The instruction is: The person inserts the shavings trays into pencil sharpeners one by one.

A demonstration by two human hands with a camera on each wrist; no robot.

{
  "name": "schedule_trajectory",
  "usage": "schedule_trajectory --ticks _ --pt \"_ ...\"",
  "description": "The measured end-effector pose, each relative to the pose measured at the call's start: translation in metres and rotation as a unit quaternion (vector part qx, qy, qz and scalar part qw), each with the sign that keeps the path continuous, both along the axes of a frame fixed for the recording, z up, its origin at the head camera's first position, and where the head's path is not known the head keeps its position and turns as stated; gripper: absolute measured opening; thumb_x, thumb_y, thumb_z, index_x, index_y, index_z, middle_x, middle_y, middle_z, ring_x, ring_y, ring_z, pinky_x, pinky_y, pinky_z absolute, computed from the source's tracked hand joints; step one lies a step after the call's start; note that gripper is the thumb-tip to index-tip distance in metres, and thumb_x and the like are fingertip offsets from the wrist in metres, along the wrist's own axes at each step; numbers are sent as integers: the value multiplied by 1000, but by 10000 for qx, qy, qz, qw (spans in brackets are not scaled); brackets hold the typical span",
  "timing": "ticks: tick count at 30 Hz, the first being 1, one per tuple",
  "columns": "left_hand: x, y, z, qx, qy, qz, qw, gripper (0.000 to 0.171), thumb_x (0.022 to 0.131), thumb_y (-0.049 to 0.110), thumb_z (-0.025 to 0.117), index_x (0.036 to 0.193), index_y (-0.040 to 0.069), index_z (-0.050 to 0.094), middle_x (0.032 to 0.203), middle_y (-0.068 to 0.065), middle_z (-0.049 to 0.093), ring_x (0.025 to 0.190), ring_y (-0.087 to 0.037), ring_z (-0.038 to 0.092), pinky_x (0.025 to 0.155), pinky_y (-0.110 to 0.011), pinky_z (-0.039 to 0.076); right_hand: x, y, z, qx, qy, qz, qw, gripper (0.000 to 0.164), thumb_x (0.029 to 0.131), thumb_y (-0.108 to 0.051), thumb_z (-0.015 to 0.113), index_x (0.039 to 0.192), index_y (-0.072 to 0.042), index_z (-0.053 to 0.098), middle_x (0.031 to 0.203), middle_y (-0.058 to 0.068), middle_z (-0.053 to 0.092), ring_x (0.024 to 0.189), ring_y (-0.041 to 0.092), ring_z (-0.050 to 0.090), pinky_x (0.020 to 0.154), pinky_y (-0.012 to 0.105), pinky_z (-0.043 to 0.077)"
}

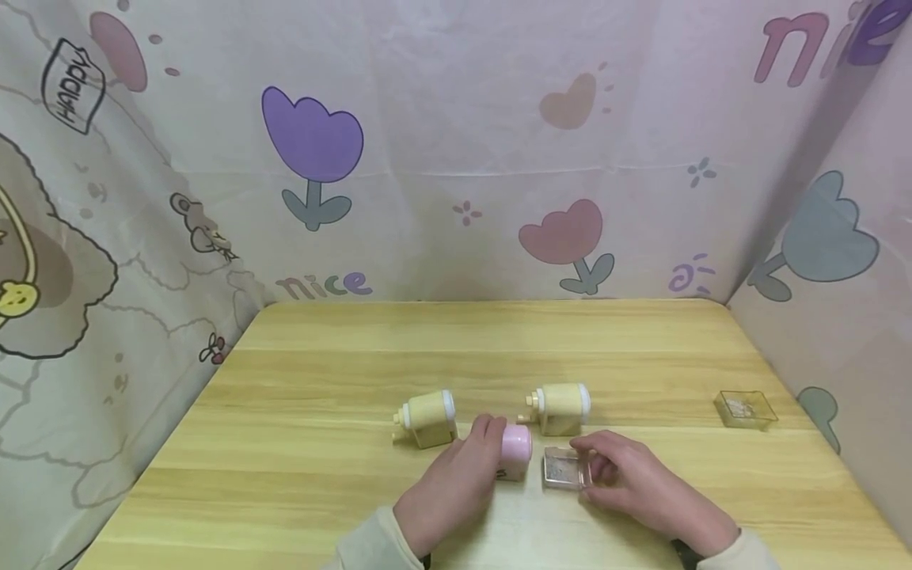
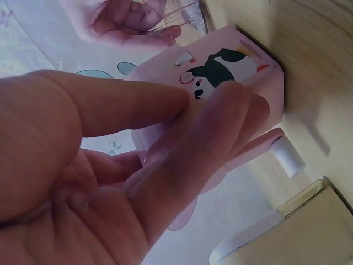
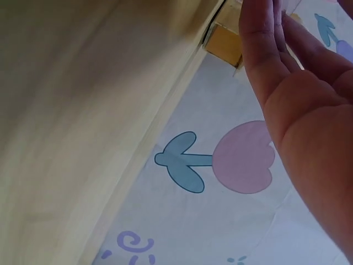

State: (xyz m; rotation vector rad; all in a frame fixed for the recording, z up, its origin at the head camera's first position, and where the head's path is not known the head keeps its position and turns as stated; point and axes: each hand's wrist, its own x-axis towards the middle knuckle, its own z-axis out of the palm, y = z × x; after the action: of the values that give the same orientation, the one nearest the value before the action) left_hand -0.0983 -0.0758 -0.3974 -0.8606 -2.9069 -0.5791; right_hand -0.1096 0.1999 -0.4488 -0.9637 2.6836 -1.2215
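Note:
My left hand [image 1: 456,484] grips a pink hand-crank pencil sharpener [image 1: 516,445] from its left side, near the front of the table. A cartoon print and a crank with a white knob [image 2: 289,157] show on it in the left wrist view. Just to its right, my right hand [image 1: 634,484] pinches a small clear shavings drawer [image 1: 561,470] by its right end, thumb in front and fingers behind. Greyish bits lie inside the drawer. The two hands face each other, with a narrow gap between sharpener and drawer. In the right wrist view, most of the drawer is hidden.
Behind the hands stand two pale yellow crank sharpeners, one at left [image 1: 431,419] and one at right [image 1: 563,408]. A yellowish clear drawer [image 1: 745,410] with pale bits sits near the right edge of the wooden table [image 1: 356,522]. Printed curtains [image 1: 427,119] enclose the back and sides.

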Motion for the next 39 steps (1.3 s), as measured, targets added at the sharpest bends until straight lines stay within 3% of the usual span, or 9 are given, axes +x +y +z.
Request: schedule_trajectory --ticks 15,39 --pt "1 -1 -3 -83 273 0 9996 29 84 -6 51 111 4 45 92 -3 42 53 -5 38 45 -16 35 -2 -11 3 -208 17 78 9998 54 80 -23 75 124 -2 54 110 2 61 85 6 58 73 28 52" --pt "2 1 0 -111 195 30 9997 33 83 -9 50 112 4 43 92 -3 42 52 -5 39 44 -15 35 -6 -31 6 -175 -326 112 9993 54 81 -26 73 123 3 54 101 3 61 83 7 60 72 28 52"
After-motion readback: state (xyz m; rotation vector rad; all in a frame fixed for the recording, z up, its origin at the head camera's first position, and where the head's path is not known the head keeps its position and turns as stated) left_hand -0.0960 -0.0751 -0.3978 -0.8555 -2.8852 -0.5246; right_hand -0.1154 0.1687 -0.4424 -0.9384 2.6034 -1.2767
